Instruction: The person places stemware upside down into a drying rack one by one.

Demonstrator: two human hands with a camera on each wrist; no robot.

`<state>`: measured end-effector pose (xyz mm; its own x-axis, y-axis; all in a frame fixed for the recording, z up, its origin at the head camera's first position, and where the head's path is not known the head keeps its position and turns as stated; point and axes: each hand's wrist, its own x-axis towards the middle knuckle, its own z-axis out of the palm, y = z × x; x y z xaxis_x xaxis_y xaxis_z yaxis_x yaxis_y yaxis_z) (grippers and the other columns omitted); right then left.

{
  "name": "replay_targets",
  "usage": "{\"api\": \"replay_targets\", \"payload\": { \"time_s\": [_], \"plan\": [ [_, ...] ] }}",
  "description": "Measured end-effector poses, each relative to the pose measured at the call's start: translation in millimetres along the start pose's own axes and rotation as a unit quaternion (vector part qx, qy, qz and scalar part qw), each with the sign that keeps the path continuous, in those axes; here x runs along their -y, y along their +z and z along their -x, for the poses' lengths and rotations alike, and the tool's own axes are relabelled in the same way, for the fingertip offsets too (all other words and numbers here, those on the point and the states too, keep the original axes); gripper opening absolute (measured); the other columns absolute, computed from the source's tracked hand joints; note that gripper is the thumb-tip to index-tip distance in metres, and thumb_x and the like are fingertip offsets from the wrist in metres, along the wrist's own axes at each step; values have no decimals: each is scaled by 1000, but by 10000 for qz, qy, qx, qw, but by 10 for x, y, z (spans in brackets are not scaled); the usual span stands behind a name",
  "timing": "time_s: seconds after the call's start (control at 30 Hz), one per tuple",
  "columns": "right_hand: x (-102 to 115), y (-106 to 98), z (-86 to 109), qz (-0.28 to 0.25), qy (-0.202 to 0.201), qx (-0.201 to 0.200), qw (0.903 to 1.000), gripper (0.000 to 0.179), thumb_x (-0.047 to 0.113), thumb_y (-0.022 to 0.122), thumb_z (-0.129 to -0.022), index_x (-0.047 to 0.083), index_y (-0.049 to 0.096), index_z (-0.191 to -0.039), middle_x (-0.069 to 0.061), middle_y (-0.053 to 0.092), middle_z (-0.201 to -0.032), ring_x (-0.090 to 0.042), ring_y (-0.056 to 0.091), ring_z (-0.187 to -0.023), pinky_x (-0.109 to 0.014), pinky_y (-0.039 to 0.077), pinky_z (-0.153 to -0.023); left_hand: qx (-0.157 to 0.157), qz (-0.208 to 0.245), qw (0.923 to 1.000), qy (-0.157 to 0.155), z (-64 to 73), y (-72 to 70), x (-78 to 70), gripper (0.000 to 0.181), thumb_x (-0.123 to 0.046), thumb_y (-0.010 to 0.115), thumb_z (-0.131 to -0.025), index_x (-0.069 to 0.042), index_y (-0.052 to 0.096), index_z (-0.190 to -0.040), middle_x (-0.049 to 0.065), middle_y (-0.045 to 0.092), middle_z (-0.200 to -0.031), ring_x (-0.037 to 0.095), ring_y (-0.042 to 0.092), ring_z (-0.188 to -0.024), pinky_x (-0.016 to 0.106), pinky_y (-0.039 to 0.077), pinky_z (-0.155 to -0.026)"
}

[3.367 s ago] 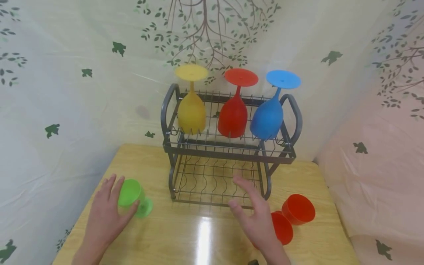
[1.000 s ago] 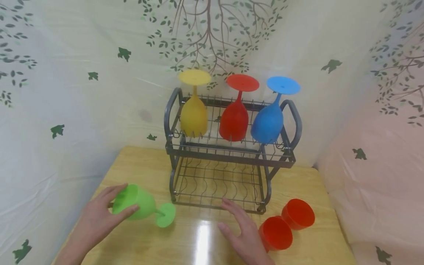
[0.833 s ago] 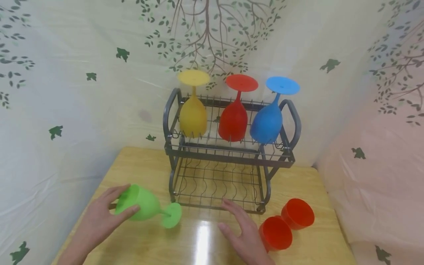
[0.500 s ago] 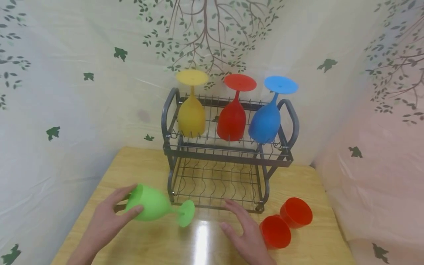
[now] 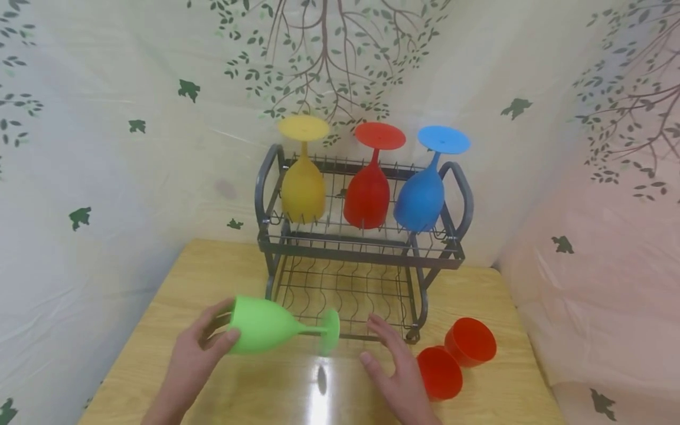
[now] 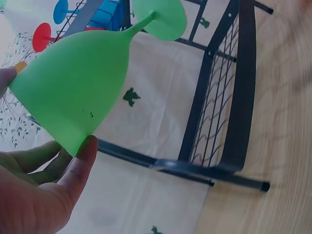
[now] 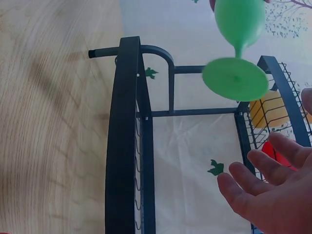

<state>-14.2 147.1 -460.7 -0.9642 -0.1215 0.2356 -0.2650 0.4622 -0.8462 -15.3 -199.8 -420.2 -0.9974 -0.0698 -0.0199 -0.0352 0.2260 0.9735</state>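
Note:
A green plastic wine glass (image 5: 262, 324) is held on its side above the table, its rim to the left and its foot toward the right. My left hand (image 5: 198, 351) grips it at the rim; in the left wrist view the thumb (image 6: 83, 161) presses the bowl's edge. My right hand (image 5: 397, 372) is apart from the glass, fingers loosely extended, just right of the glass's foot (image 7: 235, 79). Upside down on the rack's top tier stand a yellow glass (image 5: 303, 192), a red glass (image 5: 367, 195) and a blue glass (image 5: 421, 198).
The two-tier black dish rack (image 5: 361, 255) stands at the back of the wooden table (image 5: 223, 265). Two red cups or glasses (image 5: 470, 342) lie to the right, the nearer one (image 5: 440, 373) right beside my right hand. A leaf-patterned sheet (image 5: 133, 195) hangs behind.
My left hand has taken hold of the green glass, lifted it off the table and carried it right, levelling it. The right hand has stayed near the same place.

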Motion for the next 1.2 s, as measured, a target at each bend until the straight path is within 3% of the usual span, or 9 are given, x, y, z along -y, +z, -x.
{"api": "replay_targets", "payload": {
  "time_s": [0.13,0.33,0.43,0.53,0.67,0.83,0.93,1.03,1.2],
  "plan": [
    [-11,-9,-8,-197,98,-5,9998,53,19,69,-99,27,53,-149,6,46,-159,-24,50,-139,-46,50,-107,-70,515,9986,-60,3,146,29,54,-10,63,-101,-4,47,-152,28,55,-144,6,67,-110,24,56,-89],
    [-2,-49,-39,-496,419,-189,9977,58,19,70,-99,24,48,-153,0,47,-158,-29,57,-132,-53,48,-108,-54,1049,9944,-65,-7,376,41,53,-6,62,-101,-3,47,-151,28,55,-145,6,66,-114,23,55,-91],
    [-10,-60,-41,-848,648,-288,9939,60,17,69,-100,24,46,-154,1,48,-157,-28,55,-134,-41,48,-110,-92,1276,9917,-89,-1,482,47,52,-5,60,-101,-1,47,-151,29,56,-143,7,66,-115,22,54,-93],
    [-29,-55,-22,-1380,755,-290,9871,61,10,67,-100,17,43,-156,-4,48,-157,-21,51,-138,-27,47,-109,-82,1440,9895,-88,17,579,60,52,-6,58,-101,1,45,-151,30,56,-142,8,66,-115,23,54,-94],
    [-53,-39,19,-1996,979,-294,9745,60,3,63,-100,4,39,-155,-15,47,-157,-6,52,-135,-21,47,-106,37,1615,9869,-63,46,693,82,53,-11,56,-101,1,45,-151,29,54,-145,13,66,-117,24,53,-96],
    [-41,-53,40,-2419,1337,-226,9608,58,6,61,-101,3,40,-154,-21,46,-156,-18,53,-137,-22,48,-105,100,2056,9785,-93,38,848,119,56,-11,52,-101,7,39,-152,32,50,-146,18,65,-115,26,54,-97],
    [-32,-60,29,-2595,1306,-168,9567,53,5,60,-101,4,44,-151,-24,49,-153,-23,54,-137,-23,49,-104,146,2380,9710,-141,14,927,135,60,-11,51,-101,11,33,-153,35,45,-148,18,64,-115,27,54,-98],
    [-37,-48,31,-2761,1111,-144,9546,49,2,58,-101,0,46,-148,-28,49,-151,-17,55,-135,-24,49,-105,184,2611,9650,-181,5,978,164,65,-15,52,-100,14,29,-154,35,42,-150,18,64,-116,27,53,-100],
    [-64,-6,59,-2924,880,-129,9522,56,-1,57,-100,1,43,-154,-24,50,-152,-11,56,-134,-26,49,-106,352,2999,9532,-130,13,1042,228,69,-19,52,-101,16,25,-154,22,55,-138,20,65,-111,29,54,-98]
  ]
}}
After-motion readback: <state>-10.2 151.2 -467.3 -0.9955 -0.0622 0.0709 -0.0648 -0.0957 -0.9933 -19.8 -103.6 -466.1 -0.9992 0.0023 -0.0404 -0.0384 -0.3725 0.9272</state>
